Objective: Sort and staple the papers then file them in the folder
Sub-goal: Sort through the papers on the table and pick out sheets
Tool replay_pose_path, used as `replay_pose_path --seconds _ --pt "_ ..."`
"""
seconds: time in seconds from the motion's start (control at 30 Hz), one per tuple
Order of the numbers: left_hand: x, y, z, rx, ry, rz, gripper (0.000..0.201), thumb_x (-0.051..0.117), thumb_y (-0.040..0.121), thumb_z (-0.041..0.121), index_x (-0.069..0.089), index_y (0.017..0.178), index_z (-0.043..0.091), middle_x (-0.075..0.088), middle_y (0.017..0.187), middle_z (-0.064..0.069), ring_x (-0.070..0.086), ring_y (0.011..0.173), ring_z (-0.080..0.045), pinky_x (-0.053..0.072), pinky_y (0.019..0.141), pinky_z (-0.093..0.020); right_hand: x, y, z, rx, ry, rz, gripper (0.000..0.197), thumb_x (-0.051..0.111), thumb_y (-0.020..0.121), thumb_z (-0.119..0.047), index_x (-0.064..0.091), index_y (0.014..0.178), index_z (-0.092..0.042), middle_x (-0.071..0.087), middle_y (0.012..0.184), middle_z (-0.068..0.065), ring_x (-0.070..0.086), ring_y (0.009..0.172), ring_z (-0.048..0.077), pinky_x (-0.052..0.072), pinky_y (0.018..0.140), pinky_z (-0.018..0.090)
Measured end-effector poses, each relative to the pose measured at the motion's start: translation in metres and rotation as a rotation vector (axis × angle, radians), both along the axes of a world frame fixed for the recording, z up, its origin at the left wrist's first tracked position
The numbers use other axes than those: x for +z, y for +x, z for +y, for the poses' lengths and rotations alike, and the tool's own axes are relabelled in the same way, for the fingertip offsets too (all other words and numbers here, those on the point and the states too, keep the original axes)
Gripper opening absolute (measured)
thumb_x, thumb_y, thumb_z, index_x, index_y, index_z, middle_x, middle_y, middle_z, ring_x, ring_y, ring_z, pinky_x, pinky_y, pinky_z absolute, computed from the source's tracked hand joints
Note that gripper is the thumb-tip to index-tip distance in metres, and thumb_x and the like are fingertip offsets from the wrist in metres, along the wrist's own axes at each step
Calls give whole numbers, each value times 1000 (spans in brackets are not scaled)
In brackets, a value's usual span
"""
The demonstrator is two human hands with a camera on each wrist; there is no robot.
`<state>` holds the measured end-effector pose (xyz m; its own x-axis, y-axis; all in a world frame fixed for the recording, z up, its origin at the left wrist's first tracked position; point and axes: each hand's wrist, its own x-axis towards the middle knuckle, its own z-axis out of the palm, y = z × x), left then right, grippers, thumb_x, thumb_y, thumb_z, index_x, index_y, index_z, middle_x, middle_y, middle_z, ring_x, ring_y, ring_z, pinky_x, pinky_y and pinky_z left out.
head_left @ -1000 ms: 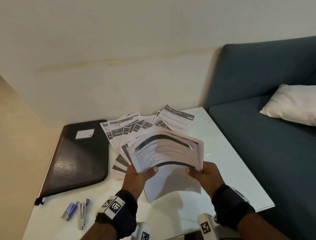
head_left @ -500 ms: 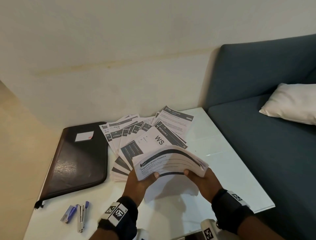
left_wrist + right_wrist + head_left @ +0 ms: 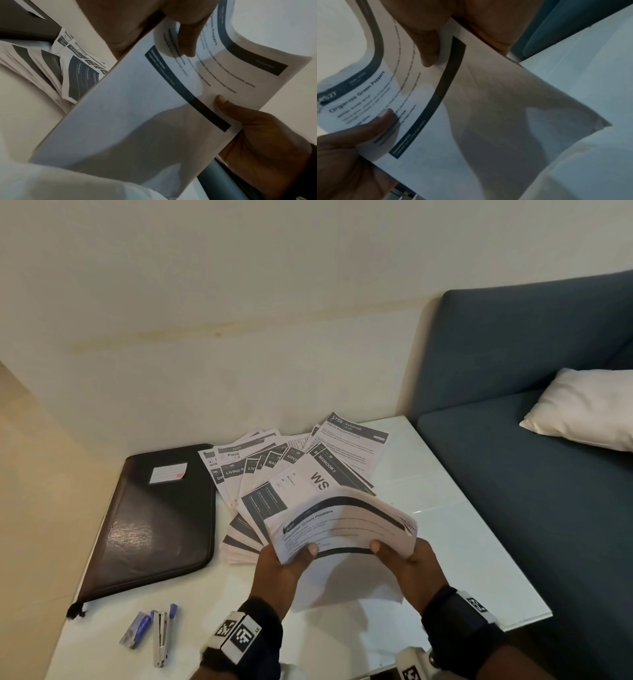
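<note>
Both hands hold a stack of printed sheets [image 3: 346,525] above the white table [image 3: 462,542], its far end bent downward. My left hand [image 3: 284,570] grips the stack's left near edge, thumb on top. At the right near edge my right hand [image 3: 407,563] grips it the same way. The top sheet [image 3: 373,94] reads "Organize Green Peppers"; both thumbs press on it [image 3: 171,94] in the wrist views. More papers [image 3: 274,474] lie fanned out on the table behind. A dark brown zip folder [image 3: 154,522] lies shut at the left. A stapler [image 3: 161,635] lies near the front left.
A blue box of staples [image 3: 137,628] and a small purple item [image 3: 173,611] lie beside the stapler. A dark blue sofa [image 3: 531,474] with a white cushion [image 3: 582,409] stands against the table's right side. A pale wall runs behind the table.
The stack has come down and toward me, from upright in front of the fanned papers to lower and bent over. Both hands kept their grip.
</note>
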<state>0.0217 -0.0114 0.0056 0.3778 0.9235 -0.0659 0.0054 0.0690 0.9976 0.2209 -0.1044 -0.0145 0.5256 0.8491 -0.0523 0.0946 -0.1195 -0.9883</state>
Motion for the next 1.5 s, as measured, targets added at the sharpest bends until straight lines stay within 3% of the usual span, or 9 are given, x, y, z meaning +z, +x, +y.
replay_pose_path --seconds 0.27,0.37,0.47,0.57,0.63,0.73,0.83,1.3,1.5 --pt "-17 -4 -17 -13 -47 41 26 75 84 8 67 101 25 74 96 13 68 92 -7 55 72 -18 -17 -1 -3 63 -78 3 8 70 89 -15 73 91 -22 75 89 5 68 89 18 50 76 24" --pt "-19 0 -20 24 -77 46 24 65 91 5 63 100 27 72 90 22 66 86 5 54 69 -13 -18 0 1 37 -26 26 36 67 83 -37 69 89 -1 69 82 17 61 75 19 46 67 20" --pt "-21 2 -15 29 -46 73 23 65 91 4 65 100 25 72 92 18 68 87 -3 55 70 -18 -17 1 4 13 -21 39 9 66 92 -16 71 86 -20 72 77 -6 63 71 -2 48 64 10" --pt "-29 0 -16 11 -88 106 27 69 86 -3 67 97 22 75 88 13 70 85 -9 54 68 -18 -34 -3 1 47 -75 14 4 69 89 -25 71 87 -23 74 82 -3 68 84 11 51 68 18" --pt "-31 -1 -21 3 -124 119 31 69 84 -6 67 97 22 75 88 14 70 85 -7 54 70 -19 -43 -7 -3 59 -121 23 24 65 78 -42 72 89 -22 74 83 -2 68 85 17 51 69 18" --pt "-31 -2 -16 78 -178 82 23 65 88 -5 70 94 17 76 83 5 70 86 -16 53 73 -27 -41 -9 -1 24 -105 93 7 65 92 -23 71 89 -24 75 80 -9 67 78 6 52 69 18" --pt "-25 -1 -6 117 -155 19 18 64 90 -1 69 102 12 73 96 -5 65 95 -24 55 81 -38 -34 -7 3 31 -92 97 19 59 96 -9 70 94 -24 75 82 -13 68 76 -1 52 68 18" --pt "-42 -10 -14 72 -196 71 14 63 94 12 65 105 20 73 97 3 67 93 -12 56 80 -27 -42 -5 0 85 -197 38 11 66 91 -12 71 97 -19 74 95 2 67 91 11 52 73 17" --pt "-58 -13 -15 30 -251 136 11 60 96 20 65 106 21 73 101 -1 67 101 -22 53 74 -20 -70 -6 -8 147 -361 -53 12 63 91 -35 69 98 -27 73 100 1 66 99 20 52 90 43"
